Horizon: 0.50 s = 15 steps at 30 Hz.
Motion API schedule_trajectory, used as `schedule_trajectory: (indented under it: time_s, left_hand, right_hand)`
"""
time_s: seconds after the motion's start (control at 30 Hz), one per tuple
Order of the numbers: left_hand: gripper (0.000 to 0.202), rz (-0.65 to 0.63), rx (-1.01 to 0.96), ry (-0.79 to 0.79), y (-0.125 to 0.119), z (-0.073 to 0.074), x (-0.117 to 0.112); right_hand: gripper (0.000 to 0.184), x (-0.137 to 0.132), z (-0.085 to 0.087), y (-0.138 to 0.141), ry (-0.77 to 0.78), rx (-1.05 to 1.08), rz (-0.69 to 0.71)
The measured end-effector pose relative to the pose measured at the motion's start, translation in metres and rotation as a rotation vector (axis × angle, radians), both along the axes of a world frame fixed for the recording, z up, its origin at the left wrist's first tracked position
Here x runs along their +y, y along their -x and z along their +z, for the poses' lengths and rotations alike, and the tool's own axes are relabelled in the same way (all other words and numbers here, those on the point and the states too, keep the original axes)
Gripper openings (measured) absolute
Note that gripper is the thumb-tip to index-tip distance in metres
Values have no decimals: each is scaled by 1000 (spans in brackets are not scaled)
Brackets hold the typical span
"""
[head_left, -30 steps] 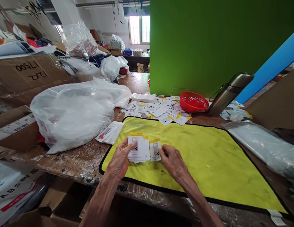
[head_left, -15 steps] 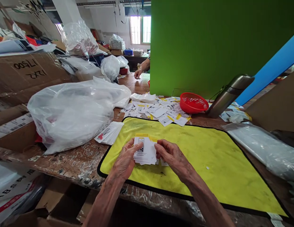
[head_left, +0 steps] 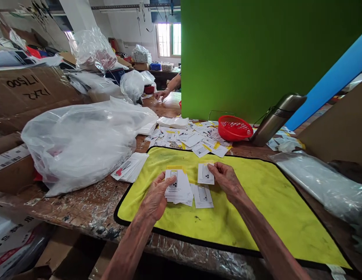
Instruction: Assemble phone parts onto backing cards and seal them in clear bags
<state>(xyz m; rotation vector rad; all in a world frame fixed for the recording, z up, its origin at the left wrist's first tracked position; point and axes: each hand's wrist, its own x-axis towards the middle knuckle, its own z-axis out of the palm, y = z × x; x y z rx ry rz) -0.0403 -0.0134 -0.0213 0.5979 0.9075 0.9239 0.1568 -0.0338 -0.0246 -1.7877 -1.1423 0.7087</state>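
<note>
The left hand [head_left: 153, 200] grips a card stack [head_left: 177, 189] on the yellow mat [head_left: 256, 202]. The right hand [head_left: 227, 181] pinches a single card [head_left: 205, 174] just to its right.

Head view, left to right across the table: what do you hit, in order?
Big clear plastic bag → loose packets → left hand → card stack → single card → right hand → metal flask.

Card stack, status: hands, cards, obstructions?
Left hand grips card stack. Right hand pinches single card. Loose card lies between them on yellow mat.
</note>
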Motion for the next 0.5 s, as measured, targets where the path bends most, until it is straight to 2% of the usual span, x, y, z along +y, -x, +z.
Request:
schedule_trajectory:
  time_s: [0.07, 0.17, 0.23, 0.33, 0.37, 0.43, 0.5]
  left_hand:
    - [47, -1, 7, -11, -1, 0, 1]
    - [49, 10, 0, -21, -5, 1, 2]
    - [49, 13, -22, -26, -9, 1, 3]
    - [48, 2, -53, -43, -14, 2, 3]
    - [48, -7, -58, -46, -16, 2, 2]
    - [49, -25, -66, -45, -18, 3, 1]
    - [51, -42, -79, -40, -18, 3, 1]
  right_hand:
    - [26, 4, -1, -8, 20, -169, -73]
    - [10, -3, 5, -6, -35, -354, -196]
    - [16, -11, 12, 4, -60, -363, -116]
    - [35, -19, 18, 21, -18, -18, 283]
    - [37, -20, 18, 26, -5, 105, 376]
    - [37, -19, 15, 34, -1, 264, 423]
    - [36, -18, 12, 37, -12, 329, 378]
